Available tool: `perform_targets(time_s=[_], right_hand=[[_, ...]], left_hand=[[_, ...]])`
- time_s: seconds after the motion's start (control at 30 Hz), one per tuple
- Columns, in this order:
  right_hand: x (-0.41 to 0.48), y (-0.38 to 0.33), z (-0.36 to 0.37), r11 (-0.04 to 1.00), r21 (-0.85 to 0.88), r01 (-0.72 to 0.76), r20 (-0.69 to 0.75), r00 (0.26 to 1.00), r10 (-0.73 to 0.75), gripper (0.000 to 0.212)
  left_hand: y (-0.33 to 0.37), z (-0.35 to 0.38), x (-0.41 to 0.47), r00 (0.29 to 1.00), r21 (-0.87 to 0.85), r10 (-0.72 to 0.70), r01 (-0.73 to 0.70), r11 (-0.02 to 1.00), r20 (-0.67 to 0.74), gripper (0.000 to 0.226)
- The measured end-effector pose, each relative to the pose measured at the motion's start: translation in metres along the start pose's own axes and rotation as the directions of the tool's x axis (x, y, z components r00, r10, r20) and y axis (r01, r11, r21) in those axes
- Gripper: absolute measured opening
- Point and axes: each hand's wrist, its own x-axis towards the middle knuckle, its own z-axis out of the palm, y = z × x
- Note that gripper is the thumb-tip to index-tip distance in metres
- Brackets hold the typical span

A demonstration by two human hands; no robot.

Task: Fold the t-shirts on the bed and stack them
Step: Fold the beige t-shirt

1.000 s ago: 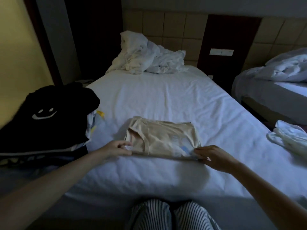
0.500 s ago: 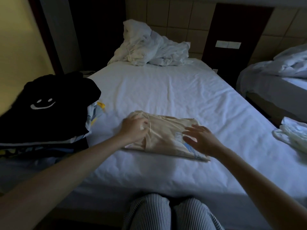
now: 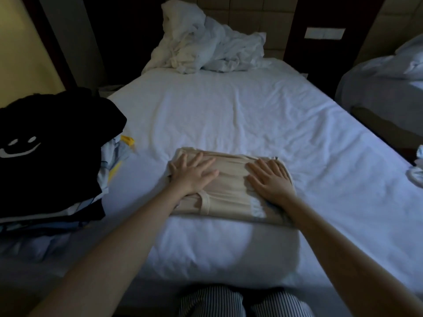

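Both grips flat atop folded t-shirt

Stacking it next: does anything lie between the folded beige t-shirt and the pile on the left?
Nothing visible. Only bare white sheet separates the folded beige t-shirt from the clothes pile, and the left hand and right hand press flat on it.

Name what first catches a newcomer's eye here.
The left hand and right hand press flat on a folded cream cotton t-shirt near the front edge of the white-sheeted bed. Left of it, a black smiley-face t-shirt tops a clothes pile; crumpled white bedding lies at the headboard end.
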Motion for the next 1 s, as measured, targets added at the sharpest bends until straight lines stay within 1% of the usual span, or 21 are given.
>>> perform_targets(time_s=[0.07,0.1,0.17,0.23,0.27,0.3,0.33,0.37,0.4,0.43,0.5,0.53,0.57,0.6,0.67,0.77,0.83,0.9,0.93,1.0], right_hand=[[0.002,0.0,-0.003,1.0,-0.014,0.017,0.013,1.0,-0.017,0.077],[0.003,-0.002,-0.009,0.998,-0.043,0.035,0.032,0.999,-0.034,0.07],[0.007,-0.009,-0.028,0.995,-0.063,0.074,0.133,0.989,-0.066,0.053],[0.019,-0.015,-0.052,0.999,0.01,0.043,0.252,0.967,-0.044,0.045],[0.027,-0.017,-0.063,1.0,0.008,0.015,0.279,0.96,-0.017,0.046],[0.035,-0.02,-0.07,0.999,-0.029,0.016,0.249,0.969,-0.008,0.048],[0.042,-0.022,-0.074,0.996,-0.072,0.055,0.158,0.986,-0.043,0.049],[0.049,-0.024,-0.072,0.99,-0.089,0.109,0.081,0.992,-0.101,0.051],[0.053,-0.026,-0.068,0.985,-0.081,0.151,0.068,0.987,-0.145,0.054],[0.054,-0.028,-0.061,0.986,-0.058,0.159,0.113,0.982,-0.152,0.057],[0.05,-0.031,-0.042,0.99,-0.054,0.128,0.214,0.97,-0.113,0.06],[0.044,-0.031,-0.033,0.99,-0.07,0.124,0.206,0.973,-0.107,0.056],[0.04,-0.029,-0.025,0.988,-0.079,0.135,0.156,0.98,-0.122,0.051],[0.035,-0.028,-0.021,0.985,-0.09,0.146,0.101,0.985,-0.137,0.048],[0.031,-0.028,-0.02,0.982,-0.107,0.153,0.055,0.987,-0.148,0.045],[0.026,-0.029,-0.02,0.985,-0.109,0.133,0.015,0.991,-0.132,0.043],[0.017,-0.033,-0.022,0.987,-0.091,0.131,0.002,0.991,-0.131,0.042],[0.005,-0.039,-0.026,0.991,-0.085,0.107,0.026,0.994,-0.105,0.041],[-0.003,-0.043,-0.029,0.994,-0.084,0.066,0.041,0.997,-0.063,0.04],[-0.023,-0.05,-0.034,0.997,-0.061,-0.042,0.075,0.996,0.046,0.039]], left_hand=[[-0.003,0.002,0.001,1.0,0.01,-0.002,0.002,1.0,-0.012,0.058],[-0.003,0.001,0.001,1.0,0.009,0.001,-0.001,1.0,-0.015,0.058],[-0.003,-0.002,-0.004,1.0,-0.012,0.006,-0.007,1.0,-0.027,0.057],[-0.003,-0.004,-0.013,0.991,-0.051,-0.028,0.021,0.998,-0.131,0.055],[-0.004,-0.005,-0.02,0.974,-0.091,-0.098,0.081,0.993,-0.202,0.055],[-0.006,-0.005,-0.027,0.945,-0.149,-0.204,0.17,0.974,-0.256,0.058],[-0.008,-0.005,-0.033,0.91,-0.2,-0.305,0.255,0.946,-0.281,0.064],[-0.009,-0.005,-0.039,0.884,-0.22,-0.372,0.318,0.922,-0.283,0.069],[-0.008,-0.007,-0.045,0.871,-0.224,-0.414,0.362,0.905,-0.266,0.072],[-0.006,-0.007,-0.049,0.859,-0.244,-0.446,0.389,0.888,-0.253,0.073],[0.005,-0.004,-0.06,0.836,-0.303,-0.481,0.401,0.864,-0.264,0.065],[0.013,0.002,-0.065,0.836,-0.294,-0.464,0.384,0.875,-0.291,0.058],[0.019,0.009,-0.07,0.836,-0.242,-0.424,0.357,0.902,-0.348,0.052],[0.024,0.016,-0.073,0.834,-0.185,-0.384,0.337,0.923,-0.395,0.049],[0.027,0.024,-0.075,0.829,-0.144,-0.345,0.314,0.939,-0.44,0.049],[0.021,0.022,-0.067,0.862,-0.155,-0.314,0.274,0.949,-0.397,0.044],[0.018,0.018,-0.068,0.869,-0.159,-0.261,0.213,0.964,-0.42,0.04],[0.012,0.015,-0.064,0.891,-0.12,-0.17,0.131,0.984,-0.42,0.04],[0.007,0.014,-0.06,0.905,-0.086,-0.114,0.086,0.993,-0.409,0.04],[-0.003,0.006,-0.047,0.907,-0.003,0.005,-0.007,1.0,-0.422,0.046]])
